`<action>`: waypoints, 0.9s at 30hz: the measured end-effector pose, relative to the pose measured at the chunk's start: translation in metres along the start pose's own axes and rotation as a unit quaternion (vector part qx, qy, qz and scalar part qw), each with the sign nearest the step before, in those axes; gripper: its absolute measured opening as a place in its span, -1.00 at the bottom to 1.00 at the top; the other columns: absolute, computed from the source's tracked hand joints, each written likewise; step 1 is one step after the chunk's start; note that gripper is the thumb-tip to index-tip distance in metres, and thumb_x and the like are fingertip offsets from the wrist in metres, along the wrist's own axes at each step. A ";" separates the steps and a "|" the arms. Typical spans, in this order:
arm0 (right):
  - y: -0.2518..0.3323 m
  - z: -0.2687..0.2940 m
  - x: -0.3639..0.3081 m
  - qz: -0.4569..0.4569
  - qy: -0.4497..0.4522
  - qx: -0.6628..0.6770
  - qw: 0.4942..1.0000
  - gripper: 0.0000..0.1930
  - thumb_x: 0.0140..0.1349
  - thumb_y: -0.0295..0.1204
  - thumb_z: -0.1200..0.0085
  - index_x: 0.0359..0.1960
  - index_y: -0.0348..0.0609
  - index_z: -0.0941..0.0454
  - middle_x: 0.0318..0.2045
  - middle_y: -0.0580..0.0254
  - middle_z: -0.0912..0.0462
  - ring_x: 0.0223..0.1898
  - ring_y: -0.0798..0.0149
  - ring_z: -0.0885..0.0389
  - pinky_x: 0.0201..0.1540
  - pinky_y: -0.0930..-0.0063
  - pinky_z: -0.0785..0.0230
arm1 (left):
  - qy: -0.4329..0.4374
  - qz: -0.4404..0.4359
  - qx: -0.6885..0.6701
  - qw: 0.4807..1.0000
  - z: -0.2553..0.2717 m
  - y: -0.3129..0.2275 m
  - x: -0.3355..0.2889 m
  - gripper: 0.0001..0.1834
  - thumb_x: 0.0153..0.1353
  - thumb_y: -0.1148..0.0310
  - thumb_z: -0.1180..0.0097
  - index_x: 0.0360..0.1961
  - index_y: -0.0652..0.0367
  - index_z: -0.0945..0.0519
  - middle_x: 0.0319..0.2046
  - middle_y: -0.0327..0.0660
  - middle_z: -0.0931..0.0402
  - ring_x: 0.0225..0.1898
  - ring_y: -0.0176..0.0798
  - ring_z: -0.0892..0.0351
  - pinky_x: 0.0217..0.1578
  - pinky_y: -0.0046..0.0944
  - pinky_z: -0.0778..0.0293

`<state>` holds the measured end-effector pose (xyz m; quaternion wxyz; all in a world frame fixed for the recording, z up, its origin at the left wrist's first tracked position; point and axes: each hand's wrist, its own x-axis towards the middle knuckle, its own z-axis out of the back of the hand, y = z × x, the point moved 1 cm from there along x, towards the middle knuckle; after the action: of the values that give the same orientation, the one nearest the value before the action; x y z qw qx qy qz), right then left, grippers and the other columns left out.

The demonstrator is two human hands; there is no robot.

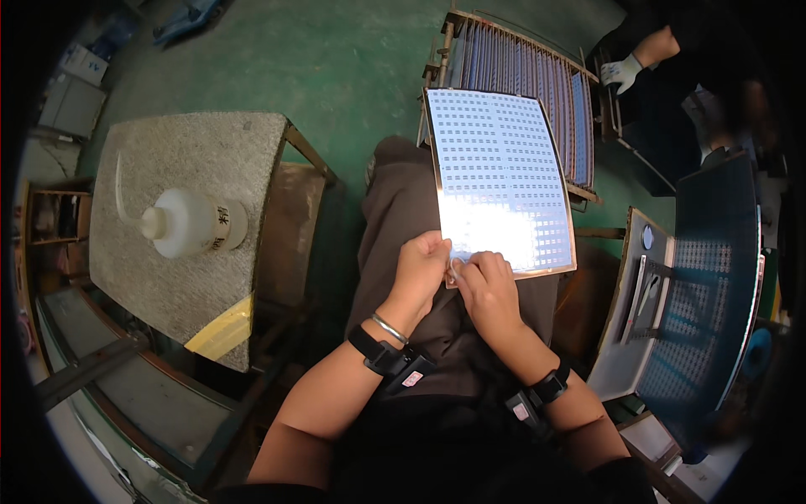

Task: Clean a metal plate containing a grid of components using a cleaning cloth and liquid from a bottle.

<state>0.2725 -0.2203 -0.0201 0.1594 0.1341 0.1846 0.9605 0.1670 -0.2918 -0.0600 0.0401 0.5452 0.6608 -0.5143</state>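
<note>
A glossy pale-blue circuit board panel (pixel 495 168) with rows of small dark marks and a copper-coloured edge lies tilted over my lap. Its near left corner is pinched between the thumb and fingers of my left hand (pixel 420 273). Just beside that, my right hand (pixel 489 294) has its fingers closed at the panel's near edge. A small pale bit shows at those fingertips; what it is I cannot make out. Light reflects brightly off the panel's lower part.
Beyond the panel stands a metal rack (pixel 525 71) holding several upright panels. A white squeeze bottle (pixel 189 223) is on the grey table (pixel 180 147) at left. At right is a tilted frame (pixel 617 319) with a dark panel (pixel 701 286). Another person's gloved hand (pixel 621 73) touches the rack's right side.
</note>
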 end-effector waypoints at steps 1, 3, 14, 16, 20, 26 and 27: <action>0.002 0.000 -0.008 -0.006 -0.006 -0.003 1.000 -0.87 0.07 -0.49 -0.13 -0.32 -0.17 -0.52 -0.43 0.23 -0.40 -0.35 0.16 -0.40 -0.30 0.31 -0.24 | -0.008 -0.001 0.004 1.000 0.001 0.001 0.001 -0.81 0.33 0.46 0.12 -0.23 0.35 -0.52 -0.41 -0.22 -0.54 -0.47 -0.43 -0.51 -0.44 -0.41 -0.48; 0.002 0.002 -0.014 0.006 -0.010 -0.002 1.000 -0.87 0.06 -0.49 -0.14 -0.33 -0.17 -0.52 -0.43 0.24 -0.40 -0.36 0.17 -0.40 -0.30 0.31 -0.24 | -0.002 -0.010 0.012 1.000 0.002 0.002 0.002 -0.81 0.33 0.46 0.12 -0.23 0.35 -0.52 -0.40 -0.21 -0.54 -0.45 -0.42 -0.52 -0.42 -0.40 -0.49; 0.002 0.006 -0.012 0.026 -0.001 -0.018 1.000 -0.82 0.03 -0.49 -0.18 -0.29 -0.14 -0.54 -0.45 0.26 -0.38 -0.37 0.19 -0.39 -0.31 0.34 -0.22 | 0.004 -0.029 0.009 1.000 -0.001 -0.005 0.000 -0.81 0.33 0.46 0.12 -0.24 0.35 -0.52 -0.39 -0.20 -0.56 -0.38 -0.41 -0.56 -0.33 -0.39 -0.52; 0.003 0.005 -0.001 0.018 0.018 -0.012 1.000 -0.84 0.03 -0.49 -0.18 -0.31 -0.14 -0.53 -0.46 0.27 -0.37 -0.37 0.20 -0.40 -0.32 0.35 -0.22 | 0.026 -0.017 0.044 0.999 0.000 -0.008 0.001 -0.81 0.33 0.45 0.11 -0.24 0.34 -0.52 -0.38 -0.20 -0.56 -0.36 -0.41 -0.56 -0.31 -0.39 -0.52; 0.004 0.004 -0.018 0.008 -0.002 -0.011 1.000 -0.86 0.04 -0.48 -0.17 -0.34 -0.13 -0.53 -0.45 0.27 -0.38 -0.36 0.21 -0.41 -0.33 0.35 -0.22 | -0.001 0.000 0.019 1.000 0.001 -0.001 0.002 -0.80 0.34 0.44 0.10 -0.24 0.34 -0.53 -0.38 -0.19 -0.56 -0.37 -0.42 -0.56 -0.31 -0.40 -0.51; 0.003 0.005 -0.005 0.015 0.000 -0.024 1.000 -0.85 0.04 -0.47 -0.16 -0.31 -0.12 -0.53 -0.46 0.27 -0.38 -0.37 0.22 -0.41 -0.33 0.36 -0.22 | 0.025 0.018 0.012 0.999 0.001 -0.007 0.001 -0.79 0.34 0.43 0.10 -0.20 0.34 -0.53 -0.36 -0.18 -0.57 -0.37 -0.39 -0.56 -0.33 -0.37 -0.51; 0.004 0.005 -0.014 0.017 -0.006 -0.024 1.000 -0.85 0.04 -0.47 -0.16 -0.31 -0.12 -0.53 -0.46 0.27 -0.38 -0.37 0.22 -0.40 -0.33 0.36 -0.22 | 0.007 0.007 0.003 1.000 0.000 -0.005 0.002 -0.80 0.34 0.43 0.10 -0.20 0.34 -0.52 -0.36 -0.18 -0.56 -0.37 -0.39 -0.56 -0.33 -0.37 -0.51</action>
<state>0.2855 -0.2271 -0.0173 0.1471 0.1395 0.1585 0.9663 0.1625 -0.2898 -0.0574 0.0373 0.5536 0.6554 -0.5124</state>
